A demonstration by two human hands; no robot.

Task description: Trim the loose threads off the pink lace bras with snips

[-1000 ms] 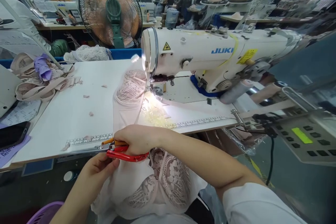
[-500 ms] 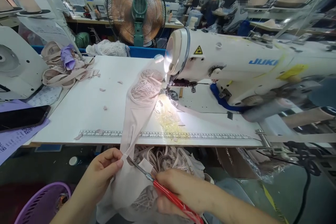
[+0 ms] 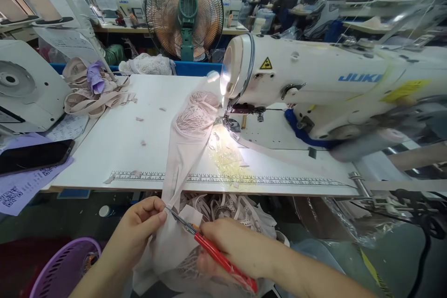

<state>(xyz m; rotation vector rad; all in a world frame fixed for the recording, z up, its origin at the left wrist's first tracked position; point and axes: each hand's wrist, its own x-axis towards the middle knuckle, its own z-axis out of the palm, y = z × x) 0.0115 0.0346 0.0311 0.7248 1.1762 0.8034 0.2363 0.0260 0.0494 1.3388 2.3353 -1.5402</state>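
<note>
My left hand (image 3: 145,223) pinches the edge of the pale pink lace garment (image 3: 195,123) just below the table's front edge. Red-handled scissors (image 3: 218,258) are held in my right hand (image 3: 228,247), their blade tips touching the fabric beside my left fingertips. The garment runs from under the sewing machine's needle area (image 3: 226,118) down over the table edge. More of the same fabric hangs beneath both hands.
A white sewing machine (image 3: 314,67) stands on the white table (image 3: 115,139), which bears a printed ruler strip and fabric scraps. Left are a phone (image 3: 35,156), papers and a strap pile (image 3: 94,88). A purple basket (image 3: 64,267) sits below, a fan (image 3: 185,14) behind.
The scissor blades look more closed, and my right hand with the red handles has moved slightly left. The whole view has shifted a little, so the table and machine appear further right.
</note>
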